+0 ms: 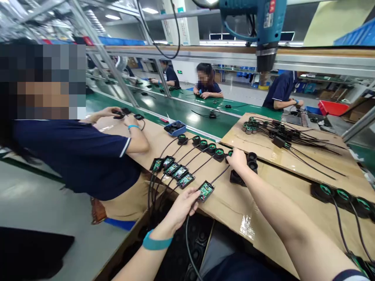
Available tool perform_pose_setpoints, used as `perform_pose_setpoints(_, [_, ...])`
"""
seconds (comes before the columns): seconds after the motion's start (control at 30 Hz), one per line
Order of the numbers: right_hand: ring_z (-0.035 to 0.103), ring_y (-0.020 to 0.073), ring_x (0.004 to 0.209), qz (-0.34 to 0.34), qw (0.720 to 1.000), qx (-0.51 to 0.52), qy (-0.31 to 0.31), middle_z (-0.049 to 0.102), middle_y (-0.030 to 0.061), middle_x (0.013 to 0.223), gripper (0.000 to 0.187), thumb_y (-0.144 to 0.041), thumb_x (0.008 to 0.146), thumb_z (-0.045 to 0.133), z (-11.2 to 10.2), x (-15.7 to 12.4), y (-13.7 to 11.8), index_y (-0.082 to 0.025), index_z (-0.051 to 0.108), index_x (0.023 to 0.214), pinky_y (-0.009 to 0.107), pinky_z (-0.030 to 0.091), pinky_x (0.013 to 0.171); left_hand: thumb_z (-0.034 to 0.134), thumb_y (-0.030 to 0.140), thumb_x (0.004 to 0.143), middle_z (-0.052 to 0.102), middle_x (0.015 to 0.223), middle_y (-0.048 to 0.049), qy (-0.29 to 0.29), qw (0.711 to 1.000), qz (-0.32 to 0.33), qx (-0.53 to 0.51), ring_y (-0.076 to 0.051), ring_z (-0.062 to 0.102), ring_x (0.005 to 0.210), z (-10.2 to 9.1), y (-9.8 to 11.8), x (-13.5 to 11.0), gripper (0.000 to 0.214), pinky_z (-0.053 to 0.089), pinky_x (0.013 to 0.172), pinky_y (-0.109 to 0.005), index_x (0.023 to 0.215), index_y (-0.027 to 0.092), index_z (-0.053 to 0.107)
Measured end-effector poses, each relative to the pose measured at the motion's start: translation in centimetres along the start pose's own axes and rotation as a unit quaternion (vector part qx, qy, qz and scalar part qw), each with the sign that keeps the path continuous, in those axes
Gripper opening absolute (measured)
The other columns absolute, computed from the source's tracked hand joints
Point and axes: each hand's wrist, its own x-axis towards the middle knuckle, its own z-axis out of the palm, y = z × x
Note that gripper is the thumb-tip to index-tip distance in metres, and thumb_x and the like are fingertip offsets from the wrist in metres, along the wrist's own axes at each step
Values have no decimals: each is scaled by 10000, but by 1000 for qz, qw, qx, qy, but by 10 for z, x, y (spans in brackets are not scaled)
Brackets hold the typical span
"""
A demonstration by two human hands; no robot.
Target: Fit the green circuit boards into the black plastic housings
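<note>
My left hand (184,205) grips the edge of a small black case with a green circuit board (206,190) in it, near the table's front edge. A black cable runs from this case up to a round black housing with a green ring (229,154), which the fingers of my right hand (238,160) hold, partly hiding it. Left of my hands lie several more open circuit board cases (179,171), each wired to a like black housing (211,148) in a row behind. Black hollow parts (252,160) stand beside my right wrist.
A co-worker (73,156) sits close on my left, handling black parts. A blue power driver (266,31) hangs overhead. Cabled black parts (283,134) lie on a cardboard sheet at the back right; more housings (342,197) sit at the right. A blue tray (175,128) stands behind.
</note>
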Motion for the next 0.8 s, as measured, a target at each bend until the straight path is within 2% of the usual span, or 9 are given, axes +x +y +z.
perform_pose_setpoints(0.03, [705, 338, 1060, 8, 1000, -6, -8, 724, 219, 1091, 246, -220, 824, 695, 8, 2, 0, -126, 681, 1051, 412, 555, 891, 763, 596, 743, 542, 693, 55, 32, 998, 33, 48, -76, 441, 437, -11, -4, 10, 562, 274, 362, -173, 1057, 182, 552])
perform_pose_setpoints(0.1, [708, 350, 1063, 19, 999, -20, -23, 719, 234, 1097, 237, -220, 817, 713, 18, 5, -2, -116, 686, 1028, 412, 560, 882, 704, 580, 802, 595, 780, 10, 74, 974, 122, 174, -126, 554, 552, -27, -12, 22, 566, 444, 479, -233, 1185, 183, 579])
perform_pose_setpoints(0.17, [707, 344, 1074, 20, 999, -28, -30, 715, 229, 1113, 271, -254, 826, 728, 24, 9, -5, -120, 677, 1055, 403, 559, 890, 704, 520, 830, 630, 981, -54, 95, 917, 211, 324, -204, 657, 813, -34, -21, 27, 549, 563, 718, -334, 1278, 217, 607])
perform_pose_setpoints(0.23, [703, 326, 1088, 22, 999, -30, -32, 710, 217, 1141, 334, -297, 835, 738, 28, 14, -7, -126, 654, 1109, 383, 556, 898, 717, 470, 840, 591, 1143, -82, 105, 844, 268, 453, -251, 653, 978, -37, -30, 29, 554, 567, 858, -390, 1343, 266, 609])
perform_pose_setpoints(0.4, [703, 299, 1080, 34, 999, -20, -33, 708, 201, 1169, 455, -332, 857, 716, 41, 30, -10, -113, 568, 1227, 343, 560, 851, 593, 436, 941, 540, 1053, -116, 164, 710, 327, 602, -276, 639, 936, -42, -45, 46, 488, 573, 776, -372, 1353, 177, 628])
perform_pose_setpoints(0.57, [707, 276, 1048, 0, 999, -5, -37, 722, 175, 1150, 511, -409, 879, 705, 47, 43, -15, -116, 545, 1266, 314, 548, 813, 494, 379, 995, 547, 1077, -176, 218, 609, 324, 690, -323, 618, 963, -41, -22, 55, 456, 562, 805, -437, 1339, 118, 641])
perform_pose_setpoints(0.67, [704, 252, 1028, -48, 998, -20, -38, 735, 135, 1121, 484, -533, 919, 637, 37, 54, -13, -159, 596, 1224, 296, 533, 815, 462, 334, 1001, 497, 1316, -280, 269, 583, 310, 701, -424, 583, 1126, -21, -10, 54, 455, 549, 831, -542, 1343, 75, 612])
perform_pose_setpoints(0.73, [690, 260, 1042, -72, 996, -52, -22, 733, 136, 1119, 428, -520, 985, 527, 23, 67, -4, -171, 614, 1216, 322, 518, 852, 481, 324, 991, 410, 1449, -324, 270, 595, 358, 667, -476, 518, 1252, 4, -12, 55, 460, 525, 894, -606, 1342, 47, 587])
perform_pose_setpoints(0.8, [646, 284, 1130, -83, 992, -98, 6, 713, 163, 1164, 364, -401, 1030, 433, 4, 88, 10, -161, 608, 1241, 377, 480, 942, 523, 332, 978, 390, 1497, -316, 217, 625, 434, 612, -460, 491, 1313, 35, -21, 58, 493, 507, 965, -609, 1390, 61, 540])
